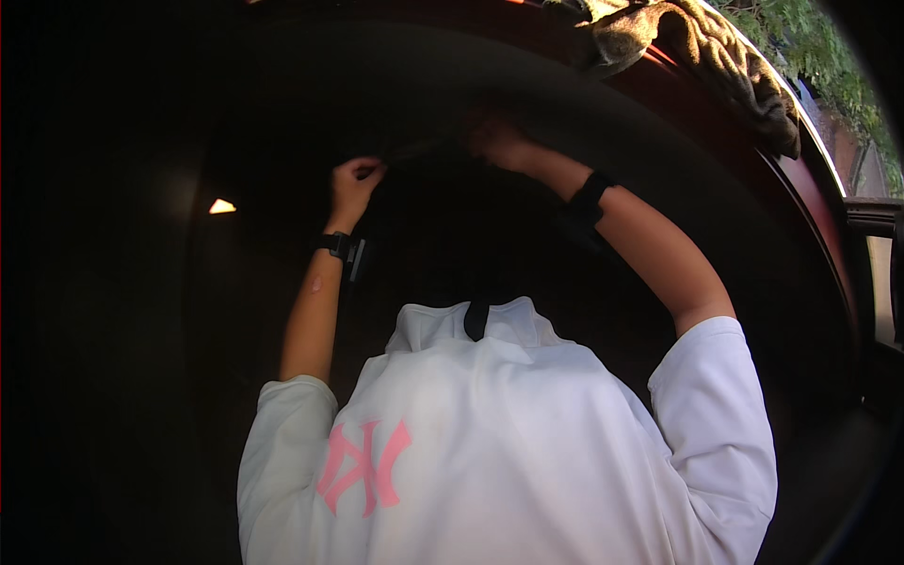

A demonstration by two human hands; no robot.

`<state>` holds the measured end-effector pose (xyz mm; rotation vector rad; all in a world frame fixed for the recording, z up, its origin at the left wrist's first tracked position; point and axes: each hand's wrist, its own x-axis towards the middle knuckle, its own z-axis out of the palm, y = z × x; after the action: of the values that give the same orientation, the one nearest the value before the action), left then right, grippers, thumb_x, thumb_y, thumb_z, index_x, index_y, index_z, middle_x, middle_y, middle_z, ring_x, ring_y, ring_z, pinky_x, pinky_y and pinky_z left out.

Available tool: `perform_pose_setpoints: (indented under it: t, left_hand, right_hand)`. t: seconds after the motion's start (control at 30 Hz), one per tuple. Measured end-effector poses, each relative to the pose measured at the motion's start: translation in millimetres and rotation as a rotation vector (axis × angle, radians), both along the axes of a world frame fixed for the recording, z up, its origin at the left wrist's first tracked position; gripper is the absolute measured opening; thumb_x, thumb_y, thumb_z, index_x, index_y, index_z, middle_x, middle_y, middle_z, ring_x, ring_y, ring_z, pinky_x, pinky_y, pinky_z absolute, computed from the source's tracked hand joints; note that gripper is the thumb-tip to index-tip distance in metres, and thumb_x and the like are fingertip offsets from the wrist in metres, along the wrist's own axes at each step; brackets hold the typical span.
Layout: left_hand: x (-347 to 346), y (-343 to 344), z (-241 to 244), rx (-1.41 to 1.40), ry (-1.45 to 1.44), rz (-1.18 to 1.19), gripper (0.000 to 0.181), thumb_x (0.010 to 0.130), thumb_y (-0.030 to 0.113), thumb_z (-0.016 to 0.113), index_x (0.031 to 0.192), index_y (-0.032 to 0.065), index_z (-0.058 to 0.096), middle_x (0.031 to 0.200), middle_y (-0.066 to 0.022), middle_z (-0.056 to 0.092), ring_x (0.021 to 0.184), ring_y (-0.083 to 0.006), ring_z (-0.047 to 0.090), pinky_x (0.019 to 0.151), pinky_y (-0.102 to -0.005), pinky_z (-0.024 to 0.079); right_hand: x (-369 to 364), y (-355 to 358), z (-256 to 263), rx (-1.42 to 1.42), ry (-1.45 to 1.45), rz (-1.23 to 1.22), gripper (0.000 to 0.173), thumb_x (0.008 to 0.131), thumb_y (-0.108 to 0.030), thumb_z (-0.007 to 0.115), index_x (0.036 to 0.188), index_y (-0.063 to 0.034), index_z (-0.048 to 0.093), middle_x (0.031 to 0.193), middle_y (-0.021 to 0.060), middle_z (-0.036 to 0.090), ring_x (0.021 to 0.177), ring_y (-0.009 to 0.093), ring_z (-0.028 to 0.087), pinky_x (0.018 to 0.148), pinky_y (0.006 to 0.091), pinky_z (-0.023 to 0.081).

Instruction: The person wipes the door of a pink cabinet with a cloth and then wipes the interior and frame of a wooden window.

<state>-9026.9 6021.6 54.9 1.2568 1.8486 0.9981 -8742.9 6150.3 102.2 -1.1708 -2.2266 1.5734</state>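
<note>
My left hand [357, 182] is raised in front of me with thumb and forefinger pinched together. A faint, thin pale strand [420, 149] runs from those fingertips towards my right hand [500, 143]. The right hand is blurred and its fingers fade into shadow, so whether it grips the strand's other end cannot be made out. Both hands are over a very dark area, and whatever lies beneath them is hidden by the darkness. A black band with a device [345, 248] circles my left wrist, and another black band [590, 198] is on my right forearm.
A crumpled brown cloth [706, 60] hangs over a dark red, glossy edge [805, 187] at upper right. Beyond it are sunlit green branches [812, 53]. A dark frame [876, 212] stands at far right. One small bright patch of light [222, 206] shows at left.
</note>
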Motion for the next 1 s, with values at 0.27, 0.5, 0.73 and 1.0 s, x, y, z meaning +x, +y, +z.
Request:
perform_pose_setpoints:
  t: [0.27,0.5,0.73,1.0]
  left_hand:
    - [-274,-130,-200,-0.260,-0.025,0.751,0.022,0.079,0.008,0.082,0.098,0.0033,0.071,0.082,-0.0087,0.072,0.070,-0.0218,0.066,0.062,-0.0367,0.055]
    - [-63,-35,-80,0.130,0.762,0.078,0.065,0.086,0.017,0.079,0.144,0.0037,0.052,0.140,-0.0171,0.057,0.125,-0.0357,0.058,0.106,-0.0499,0.049]
    - [187,37,250,1.280,0.732,-0.385,0.065,0.086,0.029,0.075,0.145,0.0097,0.054,0.140,-0.0203,0.049,0.127,-0.0385,0.048,0.106,-0.0486,0.040]
    - [314,70,265,1.035,0.782,-0.258,0.037,0.091,0.042,0.070,0.125,0.0258,0.064,0.128,-0.0147,0.061,0.135,-0.0453,0.041,0.107,-0.0763,0.022]
  right_hand:
    - [2,23,22,0.659,-0.140,0.237,0.042,0.094,-0.024,0.064,0.132,-0.0059,0.061,0.135,0.0256,0.057,0.124,0.044,0.055,0.108,0.0493,0.045]
    - [37,-47,103,0.841,0.038,0.065,0.032,0.090,-0.022,0.068,0.114,-0.0028,0.063,0.103,0.0170,0.070,0.093,0.035,0.071,0.076,0.0457,0.057]
    - [162,-83,245,1.721,-0.214,-0.612,0.022,0.080,-0.023,0.072,0.099,-0.0123,0.066,0.092,0.0059,0.057,0.089,0.026,0.057,0.073,0.0383,0.047]
    - [201,-71,245,1.372,-0.455,-0.661,0.024,0.100,-0.035,0.060,0.114,-0.0170,0.066,0.112,0.0081,0.062,0.097,0.033,0.061,0.083,0.0462,0.051]
